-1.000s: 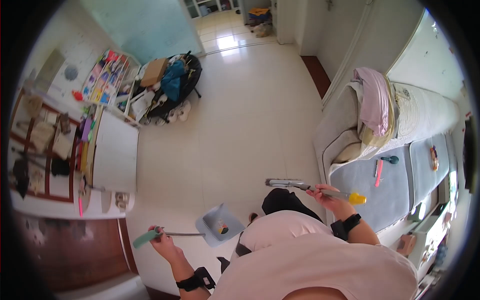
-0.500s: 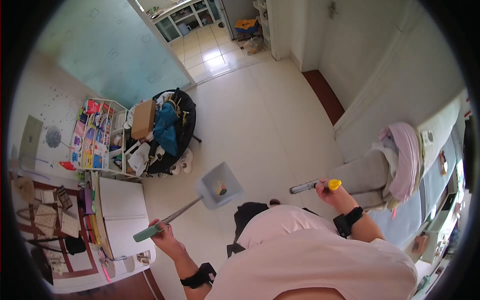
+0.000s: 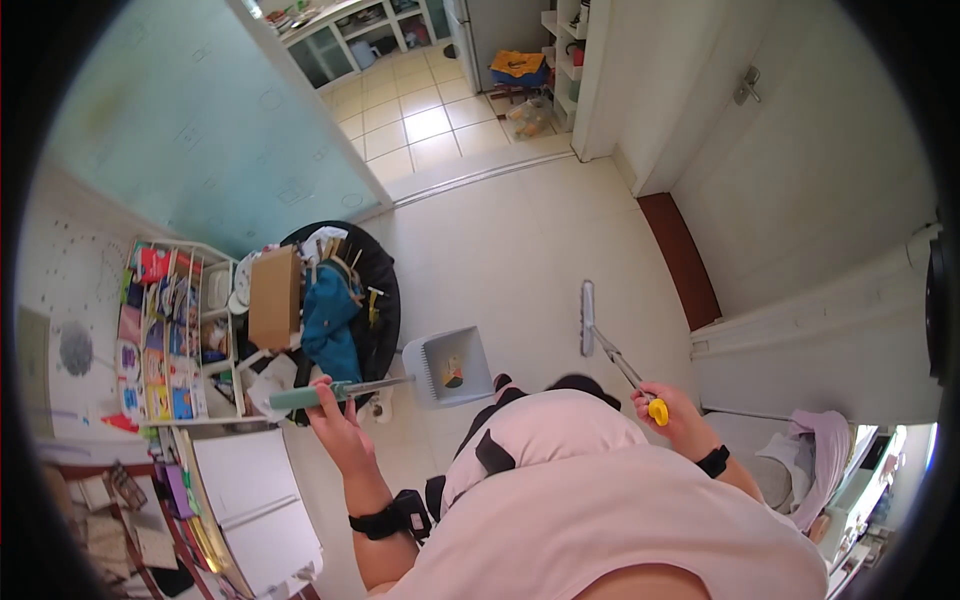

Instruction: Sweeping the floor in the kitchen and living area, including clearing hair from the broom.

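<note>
My left hand (image 3: 340, 425) is closed around the green grip of a long-handled dustpan (image 3: 484, 372). Its grey pan points away to the right, over or on the floor, with a small brown and green piece (image 3: 453, 376) and some bits inside. On the right, my right hand (image 3: 668, 412) grips a long-handled floor tool (image 3: 587, 318) near its yellow end. The tool's narrow grey bar-shaped head extends ahead over the pale floor, joined by thin metal rods. Whether it is a mop or a squeegee I cannot tell.
Left of the dustpan stands a round black seat (image 3: 388, 290) piled with a cardboard box (image 3: 274, 300) and teal cloth. A white rack (image 3: 215, 255) of books is beside it. Ahead, a doorway leads to a tiled room (image 3: 430, 125); a closed door (image 3: 790, 140) is at right.
My view has shifted forward, bringing the doorway nearer. The floor tool has swung from pointing left to reaching ahead, its head now upright in view. The dustpan's handle is more level in the picture.
</note>
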Demonstrator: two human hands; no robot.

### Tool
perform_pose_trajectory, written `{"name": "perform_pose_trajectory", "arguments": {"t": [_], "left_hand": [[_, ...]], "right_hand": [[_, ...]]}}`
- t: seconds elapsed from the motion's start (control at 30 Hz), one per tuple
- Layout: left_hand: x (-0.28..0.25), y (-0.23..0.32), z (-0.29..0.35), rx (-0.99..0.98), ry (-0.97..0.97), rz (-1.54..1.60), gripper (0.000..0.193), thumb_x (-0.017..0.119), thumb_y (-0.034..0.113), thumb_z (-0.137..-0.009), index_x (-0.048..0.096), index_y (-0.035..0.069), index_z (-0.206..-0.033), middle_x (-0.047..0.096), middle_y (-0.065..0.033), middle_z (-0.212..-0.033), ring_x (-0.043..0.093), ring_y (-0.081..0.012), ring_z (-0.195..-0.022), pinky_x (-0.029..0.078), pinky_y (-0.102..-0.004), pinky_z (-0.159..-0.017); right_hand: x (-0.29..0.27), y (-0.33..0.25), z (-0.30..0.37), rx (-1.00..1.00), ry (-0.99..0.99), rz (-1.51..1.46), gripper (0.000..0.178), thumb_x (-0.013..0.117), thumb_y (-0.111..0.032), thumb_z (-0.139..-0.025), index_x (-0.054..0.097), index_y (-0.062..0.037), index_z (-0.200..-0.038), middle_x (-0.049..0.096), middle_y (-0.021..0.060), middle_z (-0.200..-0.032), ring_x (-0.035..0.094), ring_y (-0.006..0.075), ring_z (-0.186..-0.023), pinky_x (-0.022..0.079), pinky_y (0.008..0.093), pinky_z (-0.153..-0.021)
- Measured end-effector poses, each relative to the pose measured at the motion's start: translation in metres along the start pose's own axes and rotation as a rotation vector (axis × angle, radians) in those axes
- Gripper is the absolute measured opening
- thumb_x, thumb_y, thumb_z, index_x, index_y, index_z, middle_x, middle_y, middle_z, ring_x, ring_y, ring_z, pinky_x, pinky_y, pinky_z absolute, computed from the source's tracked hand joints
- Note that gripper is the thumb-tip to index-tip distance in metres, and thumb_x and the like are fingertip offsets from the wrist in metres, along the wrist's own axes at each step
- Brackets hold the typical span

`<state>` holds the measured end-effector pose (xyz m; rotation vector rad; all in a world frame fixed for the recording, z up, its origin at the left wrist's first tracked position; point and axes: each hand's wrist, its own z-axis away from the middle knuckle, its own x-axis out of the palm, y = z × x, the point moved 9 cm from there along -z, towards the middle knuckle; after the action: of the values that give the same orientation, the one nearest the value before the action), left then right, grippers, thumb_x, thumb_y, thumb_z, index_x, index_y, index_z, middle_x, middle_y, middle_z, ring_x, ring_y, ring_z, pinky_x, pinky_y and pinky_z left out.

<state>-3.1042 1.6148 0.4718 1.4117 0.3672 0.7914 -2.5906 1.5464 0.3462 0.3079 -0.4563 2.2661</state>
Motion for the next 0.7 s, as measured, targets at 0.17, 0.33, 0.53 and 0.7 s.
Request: {"name": "perform_pose_trajectory", "arguments": {"t": [0.17,0.33,0.53,0.7], "left_hand": [[0.123,-0.01,-0.115,-0.018,-0.072,-0.088,0.022,0.053,0.031,-0.089,0.052,0.013,-0.102,0.055,0.0026,-0.098,0.049,-0.0077,-0.088,0.043,-0.0276,-0.076],[0.214,-0.027,-0.222,-0.03,-0.12,-0.101,0.021,0.053,0.028,-0.09,0.052,0.012,-0.103,0.053,0.0016,-0.103,0.049,-0.008,-0.089,0.04,-0.0236,-0.076],[0.29,-0.011,-0.321,-0.035,0.036,0.021,0.024,0.052,0.028,-0.09,0.051,0.01,-0.107,0.051,-0.0015,-0.111,0.049,-0.0105,-0.098,0.042,-0.0258,-0.082],[0.363,-0.028,-0.403,-0.079,0.009,0.158,0.025,0.054,0.02,-0.089,0.049,0.006,-0.109,0.05,-0.0059,-0.115,0.052,-0.0146,-0.097,0.049,-0.0248,-0.081]], "right_hand": [[0.047,-0.066,-0.056,-0.11,-0.026,0.415,0.019,0.05,-0.008,-0.082,0.047,0.0001,-0.1,0.052,0.0081,-0.072,0.048,0.0121,-0.054,0.043,0.025,-0.046],[0.075,-0.148,-0.144,-0.231,0.121,1.13,0.05,0.046,-0.007,-0.079,0.037,-0.0015,-0.128,0.058,0.0105,-0.081,0.052,0.0118,-0.057,0.044,0.0249,-0.05],[0.23,-0.286,-0.239,-0.228,0.102,1.365,0.049,0.047,-0.01,-0.079,0.04,-0.0031,-0.128,0.059,0.0119,-0.08,0.054,0.015,-0.054,0.046,0.03,-0.045],[0.374,-0.384,-0.302,-0.114,0.093,1.251,0.056,0.047,-0.009,-0.081,0.03,-0.0064,-0.135,0.053,0.0082,-0.072,0.048,0.0138,-0.048,0.044,0.029,-0.041]]}}
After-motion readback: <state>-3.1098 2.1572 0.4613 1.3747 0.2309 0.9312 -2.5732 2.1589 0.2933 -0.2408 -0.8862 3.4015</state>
